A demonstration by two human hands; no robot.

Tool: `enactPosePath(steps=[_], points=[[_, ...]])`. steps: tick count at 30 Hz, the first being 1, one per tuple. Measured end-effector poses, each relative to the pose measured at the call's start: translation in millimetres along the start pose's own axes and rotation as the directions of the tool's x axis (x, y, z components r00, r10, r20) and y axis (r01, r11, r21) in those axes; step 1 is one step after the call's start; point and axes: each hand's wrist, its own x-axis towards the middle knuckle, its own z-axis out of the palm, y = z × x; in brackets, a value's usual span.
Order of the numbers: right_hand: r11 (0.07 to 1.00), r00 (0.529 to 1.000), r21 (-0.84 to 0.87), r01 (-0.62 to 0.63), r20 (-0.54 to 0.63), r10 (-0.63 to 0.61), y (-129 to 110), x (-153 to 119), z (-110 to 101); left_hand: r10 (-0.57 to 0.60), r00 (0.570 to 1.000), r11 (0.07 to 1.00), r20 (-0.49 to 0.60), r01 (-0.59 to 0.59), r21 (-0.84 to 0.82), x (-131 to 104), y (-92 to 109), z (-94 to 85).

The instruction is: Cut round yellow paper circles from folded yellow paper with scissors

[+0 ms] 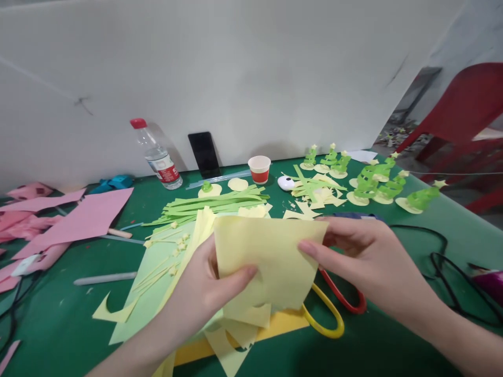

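Observation:
A piece of pale yellow paper [271, 262] is held up between my two hands above the table. My left hand [212, 283] pinches its left side, thumb across the front. At the upper right edge, my right hand [357, 248] grips the same sheet with thumb in front and fingers behind. Below the paper lie scissors [334, 317] with one yellow and one red handle loop, their blades hidden. Cut yellow scraps [230, 351] and light green sheets [141, 309] are spread beneath my hands. Thin strips with small stars [173, 254] rest on the green sheet.
Green paper strips [212, 204] lie behind the sheets. Several small spiral paper trees [365, 183] stand at the back right. A water bottle [163, 165], a phone [204, 154] and a paper cup [259, 170] are near the wall. Pink paper [90, 214] covers the left; a black cable [444, 262] lies right.

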Motion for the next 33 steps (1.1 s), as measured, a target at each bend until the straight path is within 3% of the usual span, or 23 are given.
enactPosePath(steps=[3,7,12,16,23,33], points=[[1.0,1.0,-0.016,-0.019,-0.009,0.019,-4.7,-1.4,4.1,-0.038,0.999,0.997,-0.009,0.039,0.073,0.2,1.3,-0.3],[1.0,0.999,-0.002,-0.018,-0.033,0.018,-10.6,-1.8,3.9,-0.044,0.998,0.999,0.044,0.045,-0.015,1.4,1.2,-1.4],[0.996,0.998,0.073,-0.05,-0.028,0.053,-9.2,-2.6,-0.5,-0.032,0.999,0.997,-0.041,0.035,0.068,2.5,2.4,-5.3],[0.979,0.994,0.171,-0.109,0.008,0.109,-7.5,-2.1,-1.8,-0.067,0.997,0.995,0.025,0.065,0.082,0.4,4.7,-6.8],[0.985,0.998,0.164,-0.055,-0.029,0.061,-13.0,-0.6,-3.3,-0.007,0.998,0.998,-0.064,0.011,0.068,-3.2,2.6,-4.2],[0.993,1.0,0.116,-0.004,-0.021,0.006,-13.2,-3.0,-6.8,-0.034,0.998,0.997,-0.048,0.037,0.071,-3.7,3.5,-3.5]])
